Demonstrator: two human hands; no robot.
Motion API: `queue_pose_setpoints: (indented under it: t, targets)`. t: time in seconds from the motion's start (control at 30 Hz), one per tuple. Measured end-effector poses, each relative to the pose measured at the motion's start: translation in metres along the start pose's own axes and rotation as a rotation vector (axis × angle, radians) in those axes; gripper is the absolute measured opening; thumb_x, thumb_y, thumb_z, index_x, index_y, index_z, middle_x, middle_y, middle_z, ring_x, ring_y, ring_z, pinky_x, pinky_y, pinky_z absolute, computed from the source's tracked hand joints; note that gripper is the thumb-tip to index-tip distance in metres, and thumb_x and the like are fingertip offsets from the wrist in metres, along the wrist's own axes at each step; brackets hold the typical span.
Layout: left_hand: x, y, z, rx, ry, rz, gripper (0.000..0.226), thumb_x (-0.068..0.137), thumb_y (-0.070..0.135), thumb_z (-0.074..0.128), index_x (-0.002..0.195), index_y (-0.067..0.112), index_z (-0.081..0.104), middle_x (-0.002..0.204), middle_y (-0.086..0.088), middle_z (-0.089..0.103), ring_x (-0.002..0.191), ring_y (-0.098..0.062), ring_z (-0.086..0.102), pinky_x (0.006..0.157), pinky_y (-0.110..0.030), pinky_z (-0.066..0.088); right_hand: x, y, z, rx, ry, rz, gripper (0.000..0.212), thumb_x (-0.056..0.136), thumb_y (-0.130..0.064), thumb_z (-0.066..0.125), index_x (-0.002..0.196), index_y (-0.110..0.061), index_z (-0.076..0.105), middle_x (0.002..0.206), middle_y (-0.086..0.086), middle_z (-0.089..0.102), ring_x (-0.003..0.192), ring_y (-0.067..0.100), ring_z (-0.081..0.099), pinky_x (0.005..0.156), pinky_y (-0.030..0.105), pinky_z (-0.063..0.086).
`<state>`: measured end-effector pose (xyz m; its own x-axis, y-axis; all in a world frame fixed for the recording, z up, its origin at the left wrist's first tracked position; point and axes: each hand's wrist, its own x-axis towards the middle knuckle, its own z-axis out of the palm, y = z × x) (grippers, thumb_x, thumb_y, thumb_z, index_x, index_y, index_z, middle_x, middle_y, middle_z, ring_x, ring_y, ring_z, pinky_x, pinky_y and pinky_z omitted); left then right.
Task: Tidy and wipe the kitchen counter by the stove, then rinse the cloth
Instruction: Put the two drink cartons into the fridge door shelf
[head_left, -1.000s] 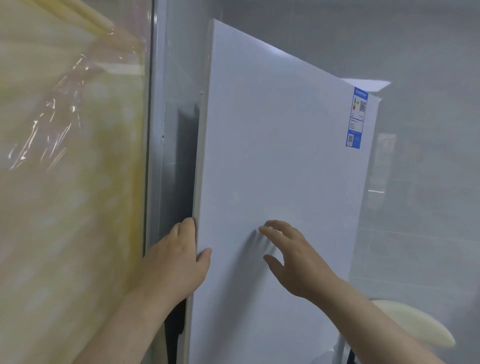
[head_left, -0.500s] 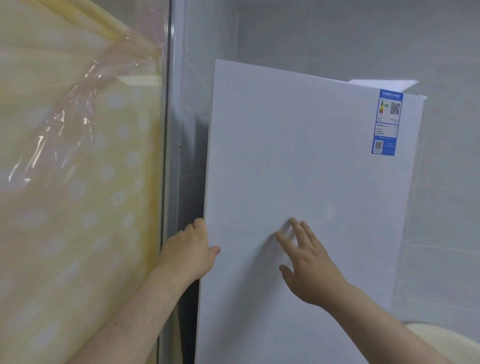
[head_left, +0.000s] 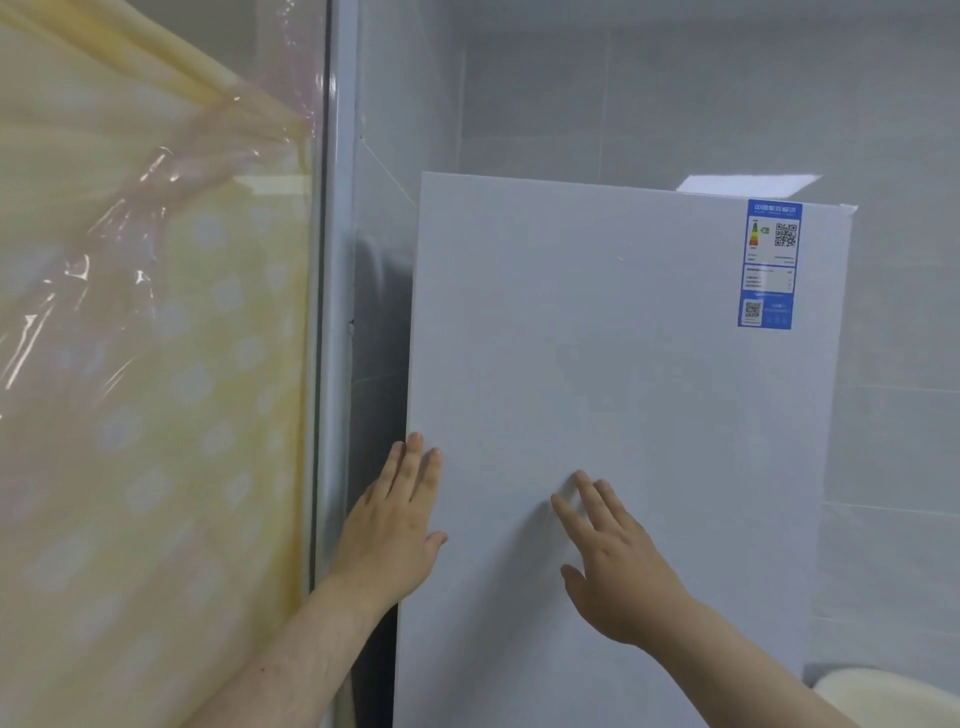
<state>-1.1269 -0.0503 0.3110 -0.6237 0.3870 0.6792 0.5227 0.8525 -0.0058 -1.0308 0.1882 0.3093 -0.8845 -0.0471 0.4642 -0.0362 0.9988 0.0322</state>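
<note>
White panel (head_left: 649, 415): a large flat board standing upright with its face to the camera; its back is near the grey tiled wall (head_left: 675, 104), and its top edge slopes slightly down to the right; the bottom is cut off by the picture, so what it stands on cannot be told
Left hand (head_left: 389, 535): lies flat at the panel's left edge, low down; fingers (head_left: 415, 462) straight and together pointing up, thumb spread to the right onto the white face; it grasps nothing, only presses
Right hand (head_left: 618, 571): open against the middle of the panel's face, lower half; straight fingers (head_left: 592, 493) slant up and left with the tips touching the surface, thumb held apart below; it holds nothing
Blue label (head_left: 768, 265): stuck in the panel's upper right corner, with a coloured scale and two square codes; the print is too small to read
Dark gap (head_left: 376, 415): a shadowed strip between the panel's left edge and the pale upright frame (head_left: 335, 312)
Yellow dotted sheet (head_left: 156, 415): fills the left side, beyond the frame, with crinkled clear film (head_left: 156, 197) gathered over its upper part
Cream rounded thing (head_left: 893, 696): in the bottom right corner, just right of the panel, only partly in view; what it is cannot be told
</note>
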Motion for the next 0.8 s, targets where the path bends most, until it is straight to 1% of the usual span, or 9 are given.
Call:
queue_pose_setpoints:
  t: [0.13, 0.27, 0.47, 0.57, 0.67, 0.73, 0.77, 0.8]
  targets:
    - [0.012, -0.005, 0.011, 0.029, -0.034, -0.012, 0.094, 0.096, 0.045, 0.048, 0.141, 0.018, -0.031, 0.151, -0.003, -0.039, 0.139, -0.017, -0.031, 0.116, -0.029, 0.002, 0.007, 0.005, 0.004, -0.037, -0.040, 0.025, 0.072, 0.098, -0.038, 0.040, 0.155, -0.027, -0.004, 0.161, 0.003, -0.021, 0.149, 0.026, -0.016, 0.122, 0.037, 0.003]
    - [0.022, -0.010, 0.019, 0.005, -0.021, -0.003, 0.094, 0.094, 0.045, 0.051, 0.143, 0.020, -0.025, 0.153, -0.002, -0.033, 0.141, -0.018, -0.026, 0.113, -0.030, -0.002, 0.012, 0.007, 0.009, -0.048, -0.076, 0.058, 0.072, 0.099, -0.038, 0.039, 0.154, -0.028, -0.004, 0.161, 0.002, -0.022, 0.149, 0.027, -0.018, 0.122, 0.040, 0.003]
    - [0.032, -0.015, 0.028, -0.024, -0.035, -0.010, 0.093, 0.093, 0.047, 0.050, 0.151, 0.020, -0.018, 0.152, 0.000, -0.034, 0.142, -0.017, -0.027, 0.113, -0.030, -0.004, 0.019, 0.011, 0.017, -0.070, -0.082, 0.074, 0.071, 0.099, -0.039, 0.039, 0.154, -0.029, -0.005, 0.160, 0.001, -0.026, 0.148, 0.027, -0.020, 0.122, 0.042, 0.003]
    - [0.032, -0.013, 0.029, -0.049, -0.046, -0.032, 0.092, 0.094, 0.048, 0.048, 0.151, 0.020, -0.018, 0.152, 0.000, -0.036, 0.141, -0.017, -0.028, 0.115, -0.030, -0.004, 0.020, 0.013, 0.021, -0.065, -0.086, 0.085, 0.071, 0.099, -0.039, 0.038, 0.155, -0.028, -0.004, 0.156, -0.004, -0.032, 0.148, 0.024, -0.022, 0.122, 0.043, 0.004]
    - [0.033, -0.007, 0.026, -0.090, -0.057, -0.071, 0.092, 0.094, 0.051, 0.048, 0.152, 0.020, -0.016, 0.156, -0.001, -0.032, 0.145, -0.019, -0.024, 0.118, -0.034, 0.001, 0.021, 0.015, 0.020, -0.033, -0.092, 0.083, 0.071, 0.098, -0.038, 0.040, 0.155, -0.029, -0.002, 0.149, -0.010, -0.036, 0.148, 0.021, -0.021, 0.122, 0.043, 0.007]
    - [0.032, -0.002, 0.021, -0.123, -0.081, -0.097, 0.091, 0.094, 0.052, 0.047, 0.153, 0.019, -0.014, 0.157, -0.002, -0.029, 0.147, -0.019, -0.020, 0.119, -0.034, 0.004, 0.021, 0.015, 0.015, 0.018, -0.095, 0.074, 0.069, 0.098, -0.038, 0.042, 0.155, -0.029, 0.002, 0.154, -0.012, -0.029, 0.149, 0.017, -0.015, 0.122, 0.039, 0.013]
    - [0.032, 0.000, 0.017, -0.139, -0.092, -0.105, 0.089, 0.094, 0.052, 0.046, 0.153, 0.019, -0.010, 0.158, -0.002, -0.026, 0.148, -0.018, -0.016, 0.119, -0.033, 0.007, 0.020, 0.015, 0.010, 0.066, -0.087, 0.083, 0.067, 0.098, -0.037, 0.043, 0.155, -0.029, 0.007, 0.159, -0.012, -0.018, 0.150, 0.015, -0.008, 0.121, 0.035, 0.018]
    - [0.032, 0.003, 0.011, -0.153, -0.097, -0.106, 0.085, 0.094, 0.052, 0.046, 0.154, 0.018, -0.003, 0.161, -0.002, -0.020, 0.149, -0.017, -0.009, 0.119, -0.032, 0.011, 0.018, 0.015, 0.005, 0.121, -0.068, 0.104, 0.064, 0.099, -0.036, 0.043, 0.154, -0.030, 0.012, 0.163, -0.012, -0.004, 0.151, 0.014, 0.003, 0.118, 0.032, 0.022]
